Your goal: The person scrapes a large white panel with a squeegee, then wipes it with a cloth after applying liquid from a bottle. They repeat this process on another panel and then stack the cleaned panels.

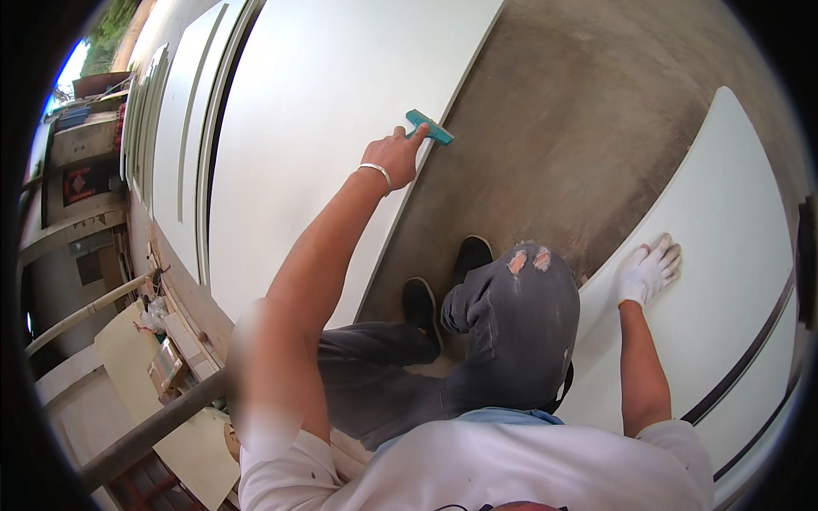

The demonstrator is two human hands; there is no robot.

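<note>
Teal scraper [431, 129] at white panel [315, 128] edge, left hand [394, 158] grip closed round it; right hand [649, 269] grip spread, empty, on 2nd panel [728, 192]. Looks underway; can't tell how much is done or left.

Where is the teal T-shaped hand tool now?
Head view, above centre: the teal T-shaped hand tool is in the bare left hand, at the right edge of the large white panel.
</note>
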